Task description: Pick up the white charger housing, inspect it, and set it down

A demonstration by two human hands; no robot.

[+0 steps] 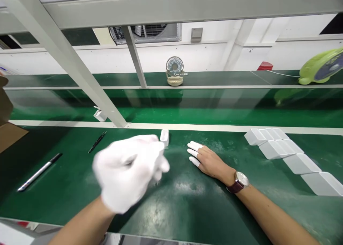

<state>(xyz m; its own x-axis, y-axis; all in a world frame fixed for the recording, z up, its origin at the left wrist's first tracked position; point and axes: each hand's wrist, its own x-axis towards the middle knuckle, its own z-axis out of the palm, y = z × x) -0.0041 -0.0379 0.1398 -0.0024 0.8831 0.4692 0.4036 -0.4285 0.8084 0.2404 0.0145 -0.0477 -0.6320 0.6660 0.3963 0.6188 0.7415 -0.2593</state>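
Observation:
My left hand point(131, 170), in a white glove, hovers above the middle of the green bench, slightly blurred by motion. Its fingers are curled closed; whatever they may hold is hidden. Just beyond its fingertips, a small white open-topped box point(164, 137) sits near the bench's back strip. My right hand point(207, 160) lies flat on the bench with white finger cots on several fingers, which are stretched out with nothing under them that I can see. That wrist wears a watch point(241, 179).
Several white boxes point(302, 163) stand in stepped rows at right. A silver-and-black pen point(39, 172) and a thin black pen point(97, 142) lie at left, near a cardboard box point(10, 134). A slanted metal post point(77, 73) meets the bench's back. A small fan point(174, 65) stands behind.

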